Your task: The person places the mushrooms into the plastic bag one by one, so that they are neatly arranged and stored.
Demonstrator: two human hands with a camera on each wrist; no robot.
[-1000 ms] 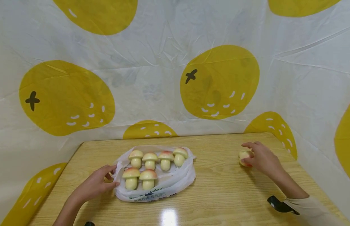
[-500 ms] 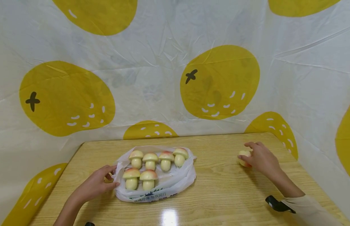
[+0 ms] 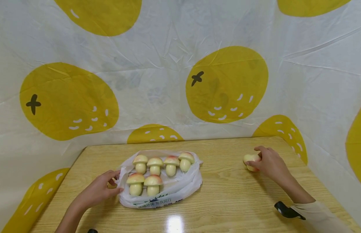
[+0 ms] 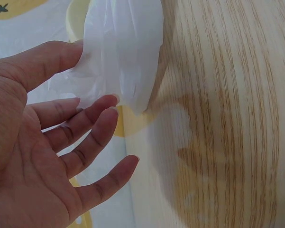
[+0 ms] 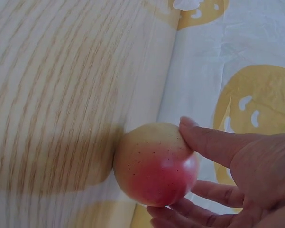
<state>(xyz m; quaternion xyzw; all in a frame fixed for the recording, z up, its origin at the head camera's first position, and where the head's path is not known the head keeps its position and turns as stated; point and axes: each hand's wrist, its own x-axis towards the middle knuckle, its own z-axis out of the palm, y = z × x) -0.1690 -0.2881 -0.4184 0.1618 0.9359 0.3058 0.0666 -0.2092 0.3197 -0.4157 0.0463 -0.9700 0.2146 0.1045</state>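
Note:
At the right of the table, my right hand [image 3: 272, 163] grips a toy mushroom [image 3: 248, 159] between thumb and fingers. Its round cap is yellow blushing to pink-red, seen from above in the right wrist view, where the cap [image 5: 154, 166] hides the stem. To the left, a white plastic bag [image 3: 183, 191] with printed green leaves and lettering lies spread open. Several similar mushrooms [image 3: 152, 184] rest in it in two rows, caps toward the back. My left hand [image 3: 100, 187] touches the bag's left edge, thumb and fingers apart at the thin plastic [image 4: 118, 52].
The wooden table [image 3: 215, 207] has its back edge against a white cloth [image 3: 157, 90] printed with large yellow fruit shapes. This cloth also hangs at both sides. A dark strap [image 3: 288, 210] sits on the right wrist, below a pale sleeve.
The mushroom in my right hand has turned slightly, so its pale stem shows more at the left. My left hand, the bag and the mushrooms in it stay put.

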